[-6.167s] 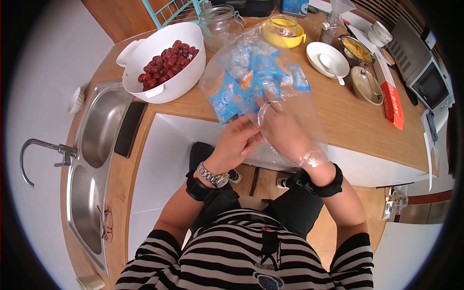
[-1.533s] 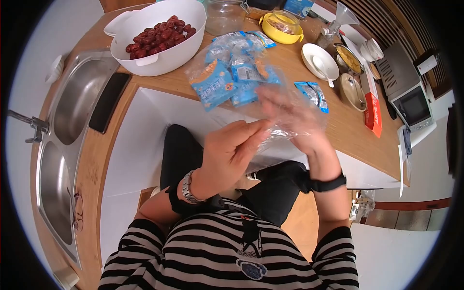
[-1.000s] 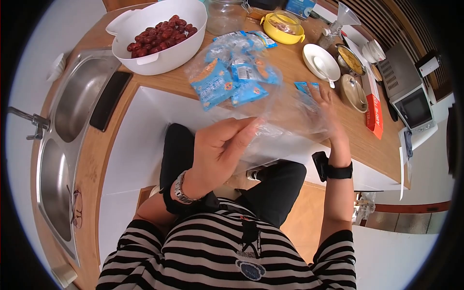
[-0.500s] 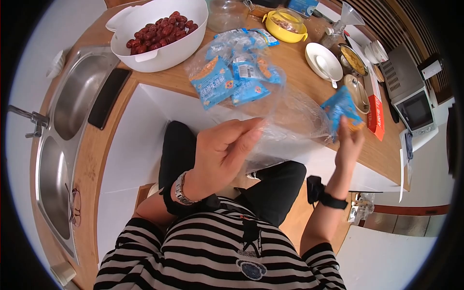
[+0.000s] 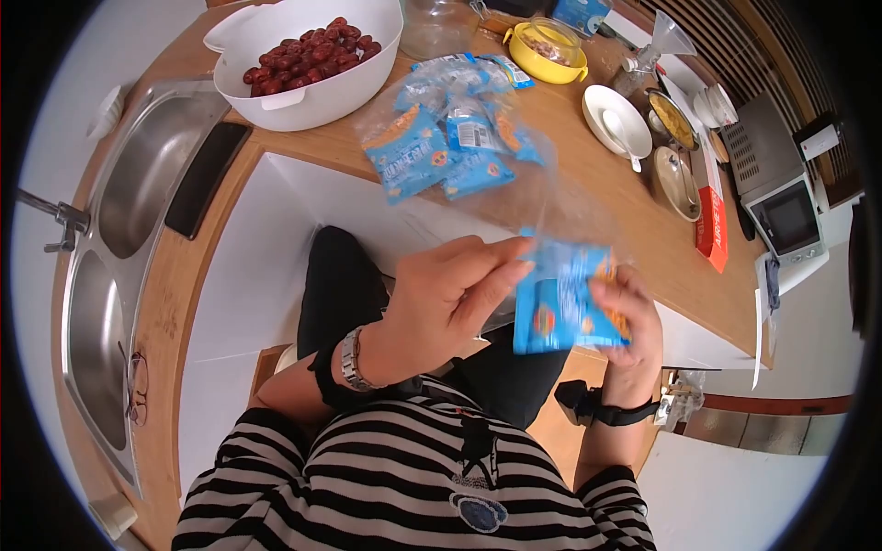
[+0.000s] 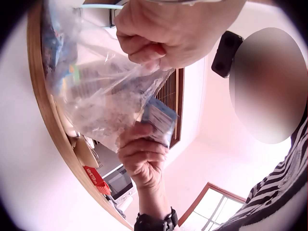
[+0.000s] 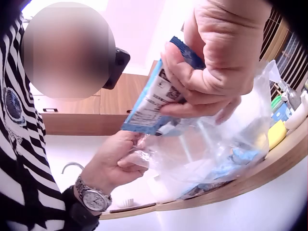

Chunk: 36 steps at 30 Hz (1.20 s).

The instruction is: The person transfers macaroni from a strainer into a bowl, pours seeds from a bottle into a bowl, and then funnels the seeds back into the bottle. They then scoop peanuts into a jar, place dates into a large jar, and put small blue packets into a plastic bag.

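Note:
My left hand (image 5: 450, 298) pinches the rim of a large clear plastic bag (image 7: 192, 159) between thumb and fingers. Inside that bag, on the counter, lie several blue snack packets (image 5: 404, 156). In my right hand (image 5: 634, 317) is one more blue snack packet (image 5: 560, 308), gripped at its right edge and held up beside the bag's mouth, close to the left fingertips. The right wrist view shows the printed back of this packet (image 7: 149, 106), with the right fingers curled over it. The left wrist view has the right hand (image 6: 144, 156) below the left one, the bag film between them.
A white basin (image 5: 367, 87) of red dates (image 5: 312, 60) stands at the back left, near the double sink (image 5: 152, 174). Rightward on the wooden counter (image 5: 634, 216) are a yellow bowl (image 5: 551, 69), a white dish (image 5: 597, 101), a beige bowl (image 5: 675, 184) and a red box (image 5: 712, 230).
My right hand reached to the counter on the right, picked up a loose blue snack packet and brought it back to the bag's mouth. The left hand kept its pinch on the bag.

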Available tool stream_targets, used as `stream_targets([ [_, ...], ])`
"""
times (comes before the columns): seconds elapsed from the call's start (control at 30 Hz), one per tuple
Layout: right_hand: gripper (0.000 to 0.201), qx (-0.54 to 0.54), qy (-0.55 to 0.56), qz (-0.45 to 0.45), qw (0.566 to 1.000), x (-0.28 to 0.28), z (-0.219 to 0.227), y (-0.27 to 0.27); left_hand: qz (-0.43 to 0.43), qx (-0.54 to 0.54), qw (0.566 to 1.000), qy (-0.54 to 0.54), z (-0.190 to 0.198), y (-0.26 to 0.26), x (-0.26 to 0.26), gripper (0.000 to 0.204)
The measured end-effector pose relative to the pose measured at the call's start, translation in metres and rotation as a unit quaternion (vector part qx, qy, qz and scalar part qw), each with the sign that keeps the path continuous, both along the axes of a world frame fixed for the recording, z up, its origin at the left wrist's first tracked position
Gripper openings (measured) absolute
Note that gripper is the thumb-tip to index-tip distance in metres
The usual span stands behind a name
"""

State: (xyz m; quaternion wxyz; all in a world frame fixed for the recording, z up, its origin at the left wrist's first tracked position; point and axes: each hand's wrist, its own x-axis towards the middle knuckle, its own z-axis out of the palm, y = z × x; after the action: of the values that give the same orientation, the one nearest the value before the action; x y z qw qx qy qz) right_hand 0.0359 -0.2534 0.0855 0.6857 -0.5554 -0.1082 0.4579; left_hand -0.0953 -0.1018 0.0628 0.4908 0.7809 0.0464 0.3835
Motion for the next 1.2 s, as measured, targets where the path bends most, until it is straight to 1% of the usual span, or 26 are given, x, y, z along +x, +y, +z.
stream_targets([
  [0.03, 0.021, -0.002, -0.034, -0.061, 0.998, 0.002, -0.009, 0.007, 0.002, -0.001, 1.000, -0.002, -0.001, 0.000, 0.000, 0.019],
  [0.13, 0.023, -0.002, -0.070, -0.028, 0.997, 0.004, -0.006, 0.023, -0.010, 0.002, 1.000, -0.004, 0.000, 0.000, -0.001, 0.019],
  [0.17, 0.025, 0.032, -0.059, -0.006, 0.998, 0.004, -0.003, 0.037, -0.008, 0.001, 1.000, -0.005, 0.000, -0.001, -0.001, 0.019],
  [0.2, 0.025, 0.032, -0.060, -0.004, 0.998, 0.003, -0.005, 0.050, -0.011, 0.002, 1.000, -0.006, -0.002, -0.002, -0.001, 0.018],
  [0.27, 0.032, 0.161, 0.030, 0.014, 0.986, 0.005, -0.017, 0.070, -0.012, 0.001, 1.000, -0.007, -0.004, -0.003, 0.000, 0.018],
  [0.3, 0.032, 0.160, 0.030, 0.016, 0.986, 0.009, -0.020, 0.075, -0.010, 0.000, 1.000, -0.008, -0.005, -0.003, -0.001, 0.018],
  [0.37, 0.034, 0.102, 0.077, 0.099, 0.987, 0.014, -0.025, 0.084, -0.003, -0.001, 1.000, -0.009, -0.008, 0.000, -0.002, 0.018],
  [0.4, 0.034, 0.100, 0.076, 0.104, 0.987, 0.015, -0.028, 0.084, -0.013, -0.001, 1.000, -0.012, -0.010, 0.002, -0.003, 0.018],
  [0.47, 0.027, 0.035, -0.033, 0.051, 0.998, 0.016, -0.035, 0.083, -0.019, -0.005, 1.000, -0.015, -0.014, 0.004, -0.002, 0.019],
  [0.5, 0.027, 0.032, -0.033, 0.052, 0.998, 0.018, -0.039, 0.085, -0.037, -0.004, 0.999, -0.023, -0.016, 0.004, -0.001, 0.019],
  [0.53, 0.028, 0.023, -0.052, 0.017, 0.998, 0.020, -0.043, 0.088, -0.058, -0.002, 0.998, -0.030, -0.016, 0.003, 0.001, 0.019],
  [0.57, 0.028, 0.014, -0.073, -0.020, 0.997, 0.023, -0.044, 0.092, -0.060, -0.004, 0.998, -0.031, -0.017, 0.002, 0.001, 0.019],
  [0.63, 0.028, 0.030, -0.058, -0.016, 0.998, 0.019, -0.042, 0.105, -0.110, 0.008, 0.994, 0.017, -0.016, -0.002, 0.000, 0.020],
  [0.7, 0.027, 0.050, -0.043, -0.004, 0.998, 0.020, -0.033, 0.117, -0.123, -0.001, 0.992, 0.004, -0.022, -0.004, 0.003, 0.020],
  [0.73, 0.027, -0.061, -0.178, 0.059, 0.980, 0.022, -0.027, 0.122, -0.138, -0.008, 0.990, -0.006, -0.025, -0.004, 0.003, 0.020],
  [0.77, 0.026, -0.171, -0.306, 0.118, 0.929, 0.022, -0.023, 0.125, -0.136, -0.008, 0.991, -0.006, -0.025, -0.002, 0.002, 0.020],
  [0.83, 0.025, -0.180, -0.315, 0.131, 0.923, 0.022, -0.019, 0.127, -0.142, -0.001, 0.990, 0.012, -0.026, 0.002, 0.001, 0.021],
  [0.9, 0.024, -0.191, -0.324, 0.148, 0.915, 0.018, -0.020, 0.125, -0.142, -0.024, 0.990, -0.009, -0.029, 0.006, 0.001, 0.021],
  [0.97, 0.031, -0.029, -0.430, 0.133, 0.892, 0.005, -0.027, 0.104, -0.141, -0.050, 0.988, -0.032, -0.032, 0.011, 0.001, 0.021],
  [1.0, 0.036, -0.063, -0.555, 0.170, 0.812, 0.003, -0.028, 0.089, -0.133, -0.057, 0.989, -0.030, -0.033, 0.014, 0.001, 0.022],
  [1.03, 0.043, -0.096, -0.667, 0.203, 0.711, 0.005, -0.027, 0.071, -0.127, -0.065, 0.989, -0.029, -0.035, 0.016, 0.002, 0.022],
  [1.07, 0.048, -0.143, -0.674, 0.313, 0.654, 0.002, -0.010, 0.056, -0.125, -0.070, 0.989, -0.033, -0.037, 0.018, 0.002, 0.022],
  [1.1, 0.054, -0.188, -0.669, 0.418, 0.585, -0.002, 0.014, 0.045, -0.128, -0.132, 0.983, -0.022, -0.038, 0.019, 0.003, 0.023],
  [1.13, 0.053, -0.163, -0.590, 0.488, 0.622, -0.002, 0.030, 0.038, -0.131, -0.192, 0.973, -0.012, -0.040, 0.021, 0.004, 0.023],
  [1.17, 0.051, -0.136, -0.503, 0.550, 0.652, 0.001, 0.044, 0.034, -0.138, -0.223, 0.964, 0.040, -0.036, 0.026, 0.002, 0.024],
  [1.2, 0.050, -0.059, -0.447, 0.635, 0.627, 0.009, 0.060, 0.034, -0.139, -0.227, 0.963, 0.038, -0.039, 0.027, 0.003, 0.024],
])
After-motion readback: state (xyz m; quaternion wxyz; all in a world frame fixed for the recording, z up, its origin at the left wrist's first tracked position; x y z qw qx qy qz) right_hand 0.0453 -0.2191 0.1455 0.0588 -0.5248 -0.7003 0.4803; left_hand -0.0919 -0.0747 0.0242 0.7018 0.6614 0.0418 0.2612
